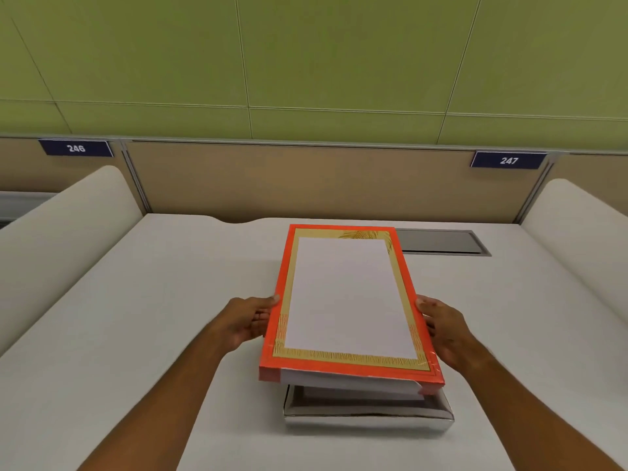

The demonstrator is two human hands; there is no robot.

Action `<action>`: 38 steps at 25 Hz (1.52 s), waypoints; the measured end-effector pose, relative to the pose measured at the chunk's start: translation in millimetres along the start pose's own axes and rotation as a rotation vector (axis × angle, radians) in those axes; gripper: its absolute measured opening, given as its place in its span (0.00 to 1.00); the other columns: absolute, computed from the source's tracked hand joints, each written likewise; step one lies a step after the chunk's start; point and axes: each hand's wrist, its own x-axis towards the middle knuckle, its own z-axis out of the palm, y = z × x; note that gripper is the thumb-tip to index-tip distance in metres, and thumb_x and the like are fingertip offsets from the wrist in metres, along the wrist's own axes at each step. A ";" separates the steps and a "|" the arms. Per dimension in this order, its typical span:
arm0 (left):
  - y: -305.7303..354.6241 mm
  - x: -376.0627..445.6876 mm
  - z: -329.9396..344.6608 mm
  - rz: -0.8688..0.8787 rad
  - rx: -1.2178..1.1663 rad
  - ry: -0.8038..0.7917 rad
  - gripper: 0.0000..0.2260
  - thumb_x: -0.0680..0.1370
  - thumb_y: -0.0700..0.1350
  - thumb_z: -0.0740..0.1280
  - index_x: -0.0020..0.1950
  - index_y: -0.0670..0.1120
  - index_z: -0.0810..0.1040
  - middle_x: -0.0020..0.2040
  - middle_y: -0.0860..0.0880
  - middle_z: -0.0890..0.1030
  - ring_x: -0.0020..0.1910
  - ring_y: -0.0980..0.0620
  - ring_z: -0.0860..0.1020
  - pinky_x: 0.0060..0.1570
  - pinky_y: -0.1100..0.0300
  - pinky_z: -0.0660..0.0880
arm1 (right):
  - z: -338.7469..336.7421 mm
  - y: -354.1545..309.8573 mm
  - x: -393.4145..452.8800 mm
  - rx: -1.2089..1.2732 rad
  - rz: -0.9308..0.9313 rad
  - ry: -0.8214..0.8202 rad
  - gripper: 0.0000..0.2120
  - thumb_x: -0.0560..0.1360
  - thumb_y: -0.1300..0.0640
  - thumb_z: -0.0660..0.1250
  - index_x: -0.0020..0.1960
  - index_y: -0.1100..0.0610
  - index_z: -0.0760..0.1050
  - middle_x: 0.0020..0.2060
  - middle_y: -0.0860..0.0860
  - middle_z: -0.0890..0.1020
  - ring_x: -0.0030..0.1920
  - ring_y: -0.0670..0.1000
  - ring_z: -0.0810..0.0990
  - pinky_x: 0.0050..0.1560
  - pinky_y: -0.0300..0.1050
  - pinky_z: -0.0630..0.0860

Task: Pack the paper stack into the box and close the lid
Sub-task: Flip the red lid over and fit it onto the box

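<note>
An orange-red box lid [346,297] with a gold border and a white middle panel is held between both my hands, just above the desk. My left hand [246,321] grips its left edge and my right hand [445,329] grips its right edge. Through the lid's open near side I see the white edges of a paper stack [350,382]. Directly below lies the shallow silver box base [367,418], its near end sticking out from under the lid. The rest of the base is hidden, and I cannot tell whether the lid touches it.
The box rests on a white desk [153,300]. A grey cable hatch [441,241] lies behind the lid at the right. White side dividers [68,226] rise on both sides, and a tan back panel [306,178] carries the labels 246 and 247.
</note>
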 end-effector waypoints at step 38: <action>-16.9 39.1 45.8 -0.093 0.266 0.299 0.07 0.70 0.35 0.75 0.45 0.33 0.82 0.42 0.38 0.85 0.38 0.44 0.86 0.44 0.50 0.84 | -27.5 4.5 36.1 -0.271 0.259 0.118 0.07 0.75 0.65 0.70 0.51 0.68 0.78 0.50 0.63 0.84 0.46 0.61 0.85 0.54 0.58 0.82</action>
